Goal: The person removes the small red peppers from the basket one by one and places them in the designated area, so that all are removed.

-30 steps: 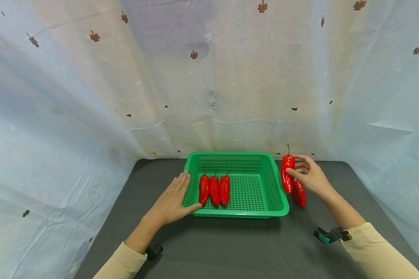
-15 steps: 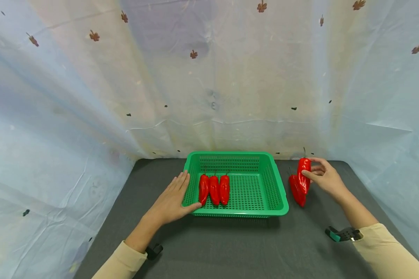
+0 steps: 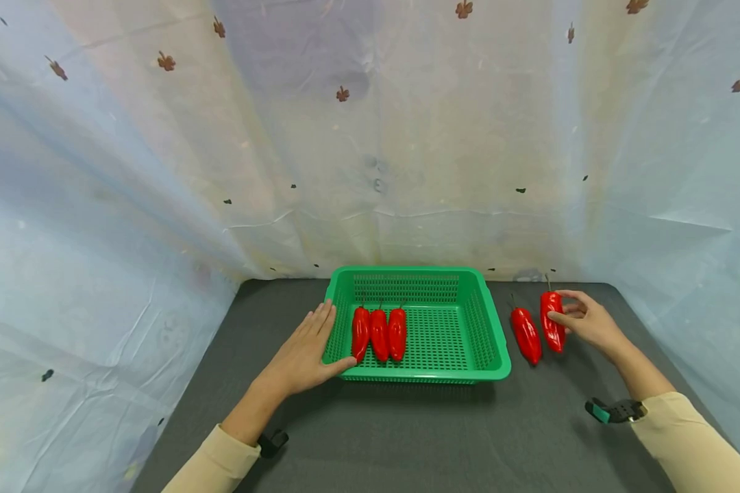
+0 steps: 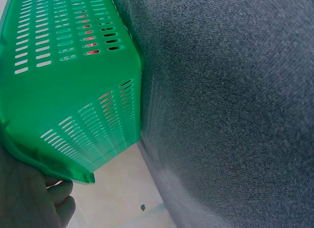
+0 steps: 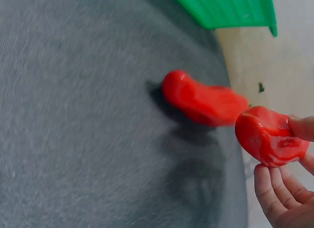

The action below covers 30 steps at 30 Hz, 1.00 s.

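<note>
My right hand (image 3: 594,324) pinches a red chili pepper (image 3: 552,320) between thumb and fingers, to the right of the basket. In the right wrist view this held pepper (image 5: 267,137) hangs over the table with a shadow below. Just left of it another red pepper (image 3: 526,335) lies on the table, stem toward the back. My left hand (image 3: 304,352) rests with straight fingers on the left rim of a green plastic basket (image 3: 416,376). Inside the basket, three red peppers (image 3: 379,335) lie side by side at the left.
The basket stands on a dark grey table (image 3: 407,438). A pale plastic sheet (image 3: 376,137) with leaf prints hangs behind the table and along its sides. Each wrist wears a dark strap (image 3: 617,411).
My right hand has carried its pepper rightward from over the basket's right rim, past the pepper lying on the table, and slightly lower. The left hand and basket have stayed put.
</note>
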Each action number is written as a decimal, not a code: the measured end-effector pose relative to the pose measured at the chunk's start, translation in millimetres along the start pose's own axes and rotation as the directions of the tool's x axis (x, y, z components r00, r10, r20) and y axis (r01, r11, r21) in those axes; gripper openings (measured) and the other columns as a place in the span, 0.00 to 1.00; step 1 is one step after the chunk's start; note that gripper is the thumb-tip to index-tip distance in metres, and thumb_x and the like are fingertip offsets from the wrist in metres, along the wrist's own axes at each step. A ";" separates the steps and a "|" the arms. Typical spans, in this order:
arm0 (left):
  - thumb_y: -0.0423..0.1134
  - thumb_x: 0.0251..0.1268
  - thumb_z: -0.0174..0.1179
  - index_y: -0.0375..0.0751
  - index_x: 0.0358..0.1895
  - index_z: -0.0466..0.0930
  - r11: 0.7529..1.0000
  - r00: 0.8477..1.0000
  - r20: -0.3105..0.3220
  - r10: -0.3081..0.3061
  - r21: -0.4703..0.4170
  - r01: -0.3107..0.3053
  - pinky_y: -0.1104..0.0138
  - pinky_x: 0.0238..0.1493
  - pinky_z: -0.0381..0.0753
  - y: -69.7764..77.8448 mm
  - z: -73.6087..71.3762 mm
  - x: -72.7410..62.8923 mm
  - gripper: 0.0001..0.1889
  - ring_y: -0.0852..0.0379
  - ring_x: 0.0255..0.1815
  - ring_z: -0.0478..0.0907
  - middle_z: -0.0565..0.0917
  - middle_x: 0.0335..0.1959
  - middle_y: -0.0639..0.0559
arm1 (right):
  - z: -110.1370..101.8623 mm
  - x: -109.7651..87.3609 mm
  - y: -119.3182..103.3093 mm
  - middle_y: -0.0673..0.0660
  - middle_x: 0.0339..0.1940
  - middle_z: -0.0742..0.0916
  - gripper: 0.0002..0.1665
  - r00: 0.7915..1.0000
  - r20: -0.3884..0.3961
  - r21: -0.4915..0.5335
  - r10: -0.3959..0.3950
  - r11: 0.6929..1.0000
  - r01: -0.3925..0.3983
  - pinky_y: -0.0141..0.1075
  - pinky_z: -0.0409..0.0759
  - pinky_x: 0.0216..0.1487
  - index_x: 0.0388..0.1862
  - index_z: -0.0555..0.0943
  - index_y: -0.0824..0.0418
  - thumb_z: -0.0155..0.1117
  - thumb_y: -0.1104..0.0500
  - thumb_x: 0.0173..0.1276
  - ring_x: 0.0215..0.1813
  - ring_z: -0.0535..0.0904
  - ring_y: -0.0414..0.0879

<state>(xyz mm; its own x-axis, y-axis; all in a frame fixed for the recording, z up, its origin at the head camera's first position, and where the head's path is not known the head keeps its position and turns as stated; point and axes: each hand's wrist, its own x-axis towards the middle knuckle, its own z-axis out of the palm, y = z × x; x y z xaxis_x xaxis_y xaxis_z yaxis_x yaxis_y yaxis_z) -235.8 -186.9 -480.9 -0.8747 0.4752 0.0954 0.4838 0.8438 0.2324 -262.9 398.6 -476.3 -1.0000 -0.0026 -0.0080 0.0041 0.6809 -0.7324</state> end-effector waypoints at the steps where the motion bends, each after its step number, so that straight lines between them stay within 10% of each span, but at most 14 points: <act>1: 0.81 0.71 0.48 0.35 0.88 0.40 1.000 1.000 0.003 -0.003 -0.001 0.003 0.49 0.89 0.43 -0.1 -0.1 0.0 0.62 0.47 0.91 0.37 0.40 0.91 0.44 | 0.6 1.1 3.5 0.80 0.62 0.78 0.45 1.000 0.011 -0.002 0.008 1.000 -0.008 0.54 0.90 0.48 0.83 0.59 0.72 0.66 0.48 0.82 0.46 0.87 0.56; 30: 0.80 0.72 0.48 0.36 0.88 0.40 1.000 1.000 0.011 -0.001 0.004 0.001 0.50 0.89 0.43 0.8 -1.2 0.3 0.61 0.47 0.91 0.36 0.41 0.91 0.43 | 7.4 15.2 31.1 0.77 0.54 0.84 0.43 0.982 0.169 -0.052 0.083 0.996 -0.075 0.42 0.86 0.42 0.78 0.60 0.79 0.67 0.53 0.81 0.39 0.85 0.49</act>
<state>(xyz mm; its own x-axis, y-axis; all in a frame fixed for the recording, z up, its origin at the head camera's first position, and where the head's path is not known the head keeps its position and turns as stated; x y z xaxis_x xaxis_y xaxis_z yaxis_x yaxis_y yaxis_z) -235.7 -186.3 -479.5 -0.8748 0.4771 0.0840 0.4830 0.8453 0.2285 -277.9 414.3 -504.2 -0.9805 -0.0702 -0.1836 0.0786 0.7161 -0.6936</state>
